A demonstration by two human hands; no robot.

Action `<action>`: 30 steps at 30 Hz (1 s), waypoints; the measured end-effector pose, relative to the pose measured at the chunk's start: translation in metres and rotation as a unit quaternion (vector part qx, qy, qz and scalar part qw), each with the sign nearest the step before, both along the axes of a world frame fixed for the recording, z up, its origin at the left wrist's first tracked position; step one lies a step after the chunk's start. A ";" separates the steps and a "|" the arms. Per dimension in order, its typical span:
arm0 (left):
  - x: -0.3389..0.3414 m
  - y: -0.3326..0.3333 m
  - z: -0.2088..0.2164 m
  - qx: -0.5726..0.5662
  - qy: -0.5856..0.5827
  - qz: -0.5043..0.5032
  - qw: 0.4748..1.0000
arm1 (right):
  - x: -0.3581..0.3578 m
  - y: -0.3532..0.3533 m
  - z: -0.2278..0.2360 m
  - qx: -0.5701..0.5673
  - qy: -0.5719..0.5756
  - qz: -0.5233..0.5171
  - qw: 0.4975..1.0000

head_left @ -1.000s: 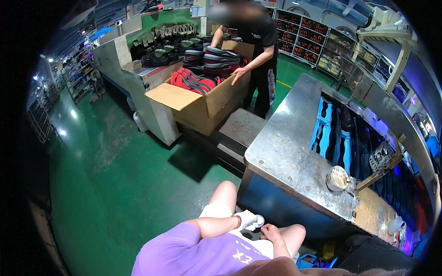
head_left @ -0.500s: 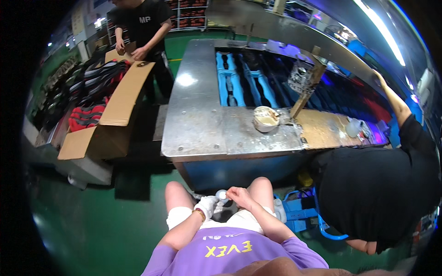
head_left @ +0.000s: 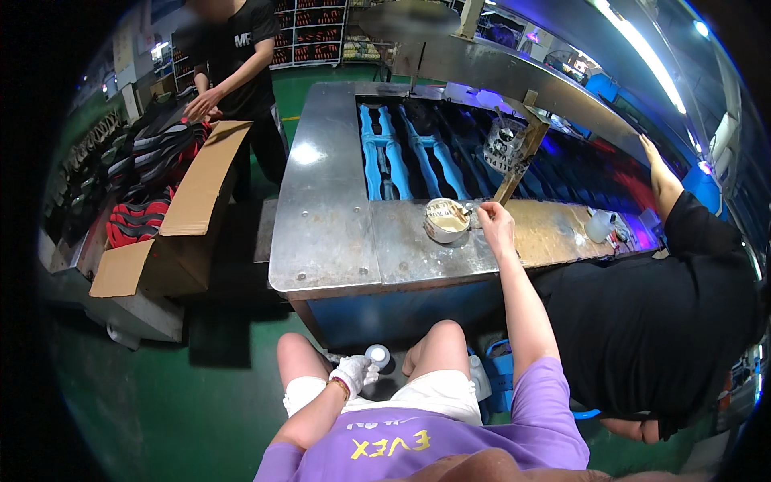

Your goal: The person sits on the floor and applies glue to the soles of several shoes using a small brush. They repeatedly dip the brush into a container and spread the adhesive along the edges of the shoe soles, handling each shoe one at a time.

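My left hand (head_left: 353,373), in a white glove, is low between my knees. Its fingers are curled against a small round container (head_left: 377,353) with a white top, and appear to hold it. My bare right hand (head_left: 498,224) is stretched out over the metal table, just right of a whitish tub (head_left: 446,222) with a stained rim and cream-coloured contents. Its fingertips are pinched together by the tub's rim; what they grip, if anything, is too small to tell.
Blue shoe-shaped frames (head_left: 384,153) lie in the table's (head_left: 321,233) recess. A wooden post (head_left: 522,149) rises behind my right hand. At right, a black-clad co-worker (head_left: 642,329) reaches toward the long hood. Another person stands by a cardboard box (head_left: 205,181) and red-black soles (head_left: 136,221) at left.
My right hand has left the small container in my lap and moved up and forward to the tub on the table. My left hand stays low with the container. The view has shifted slightly.
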State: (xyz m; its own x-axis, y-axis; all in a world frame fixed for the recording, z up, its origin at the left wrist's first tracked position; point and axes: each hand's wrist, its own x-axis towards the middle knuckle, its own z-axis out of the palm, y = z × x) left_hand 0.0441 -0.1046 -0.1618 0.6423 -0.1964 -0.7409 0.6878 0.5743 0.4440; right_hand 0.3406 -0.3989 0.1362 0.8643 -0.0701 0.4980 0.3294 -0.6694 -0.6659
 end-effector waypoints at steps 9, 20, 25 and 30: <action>-0.001 0.007 -0.001 0.011 0.020 0.029 0.999 | 0.044 0.017 -0.001 -0.112 0.117 -0.069 0.984; 0.002 0.004 -0.011 0.010 0.022 0.003 1.000 | 0.006 0.027 0.043 -0.139 0.062 0.111 0.982; 0.003 0.004 -0.014 0.014 0.029 0.008 0.999 | -0.002 0.044 0.047 -0.207 0.087 0.138 0.965; 0.004 0.004 -0.006 0.024 0.028 -0.003 0.999 | 0.005 0.050 0.034 -0.306 0.050 0.136 0.941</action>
State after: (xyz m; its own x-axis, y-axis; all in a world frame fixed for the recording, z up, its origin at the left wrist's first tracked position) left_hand 0.0482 -0.1007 -0.1680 0.5988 -0.1631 -0.7841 0.7155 0.5488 0.4323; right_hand 0.3457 -0.3491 0.1700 0.8539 0.4330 0.2886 0.4994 -0.8378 -0.2206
